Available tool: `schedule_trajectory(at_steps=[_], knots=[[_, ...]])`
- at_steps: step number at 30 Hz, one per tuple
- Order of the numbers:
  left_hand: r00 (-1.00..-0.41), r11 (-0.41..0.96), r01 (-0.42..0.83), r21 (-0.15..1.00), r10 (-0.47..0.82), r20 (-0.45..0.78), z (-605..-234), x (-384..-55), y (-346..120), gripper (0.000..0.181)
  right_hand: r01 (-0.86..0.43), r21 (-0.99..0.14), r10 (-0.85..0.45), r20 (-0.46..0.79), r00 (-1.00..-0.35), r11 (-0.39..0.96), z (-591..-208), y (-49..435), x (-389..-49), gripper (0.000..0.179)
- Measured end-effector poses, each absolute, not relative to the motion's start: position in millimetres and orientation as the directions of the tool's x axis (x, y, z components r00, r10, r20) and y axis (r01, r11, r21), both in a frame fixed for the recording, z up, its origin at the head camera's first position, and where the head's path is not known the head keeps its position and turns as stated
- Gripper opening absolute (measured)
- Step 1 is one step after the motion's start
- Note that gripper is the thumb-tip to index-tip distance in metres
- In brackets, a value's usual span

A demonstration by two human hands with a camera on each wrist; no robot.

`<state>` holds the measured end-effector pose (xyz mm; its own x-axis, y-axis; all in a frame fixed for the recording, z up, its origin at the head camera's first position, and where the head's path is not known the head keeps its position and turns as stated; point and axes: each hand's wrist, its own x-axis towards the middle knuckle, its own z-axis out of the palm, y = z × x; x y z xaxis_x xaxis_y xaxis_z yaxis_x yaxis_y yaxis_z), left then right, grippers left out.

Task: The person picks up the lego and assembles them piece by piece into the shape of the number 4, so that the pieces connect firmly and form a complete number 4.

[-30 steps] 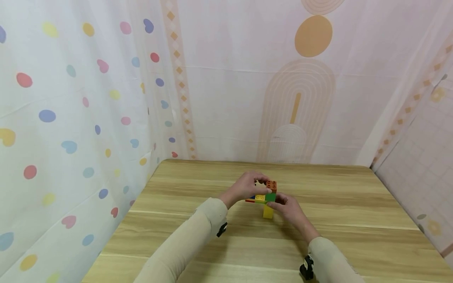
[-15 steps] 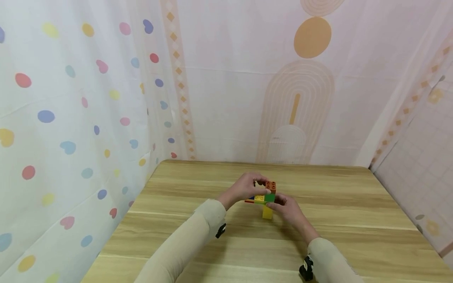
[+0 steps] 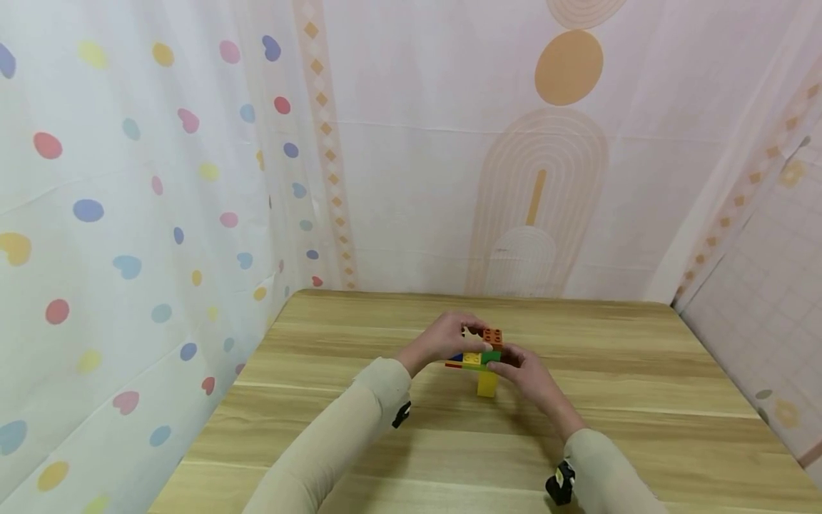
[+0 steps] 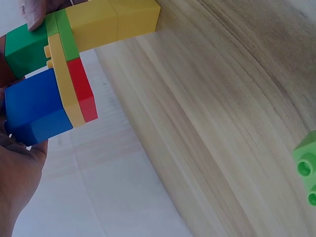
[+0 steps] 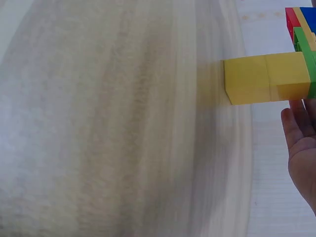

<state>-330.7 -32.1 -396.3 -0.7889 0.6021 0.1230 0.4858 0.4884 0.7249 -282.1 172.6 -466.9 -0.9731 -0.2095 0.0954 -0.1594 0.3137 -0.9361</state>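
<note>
A toy building-brick model (image 3: 488, 383) is between both hands over the middle of the table. Its two stacked yellow bricks (image 5: 266, 79) form a column, with the lower end right at the tabletop. Above them lie thin light green, red and pale orange layers. A blue brick (image 4: 37, 103), a dark green brick (image 4: 27, 49) and a reddish-brown brick (image 3: 493, 337) sit on top. My left hand (image 3: 443, 337) grips the upper part from the left, its thumb by the brown brick. With thumb and fingers, my right hand (image 3: 529, 375) pinches the green brick's side.
A light green brick (image 4: 307, 165) shows at the right edge of the left wrist view. The wooden table (image 3: 642, 371) runs back to a patterned curtain (image 3: 411, 178), with a dotted curtain (image 3: 148, 235) along the left.
My right hand has shifted slightly up and to the right along the model, its thumb higher at the green brick. The left hand and the model stay nearly in place.
</note>
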Motion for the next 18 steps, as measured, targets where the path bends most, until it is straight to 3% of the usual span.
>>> schedule_trajectory(at_steps=[13, 18], knots=[[-0.771, 0.477, 0.510, 0.716, 0.623, 0.134, -394, -332, -37, 0.044, -0.168, -0.945, -0.204, 0.113, -0.972, 0.281, -449, 164, -268, 0.036], [-0.787, 0.469, 0.500, 0.728, 0.598, 0.156, -393, -336, -51, 0.050, -0.163, -0.945, -0.183, 0.114, -0.977, 0.284, -468, 167, -282, 0.038]])
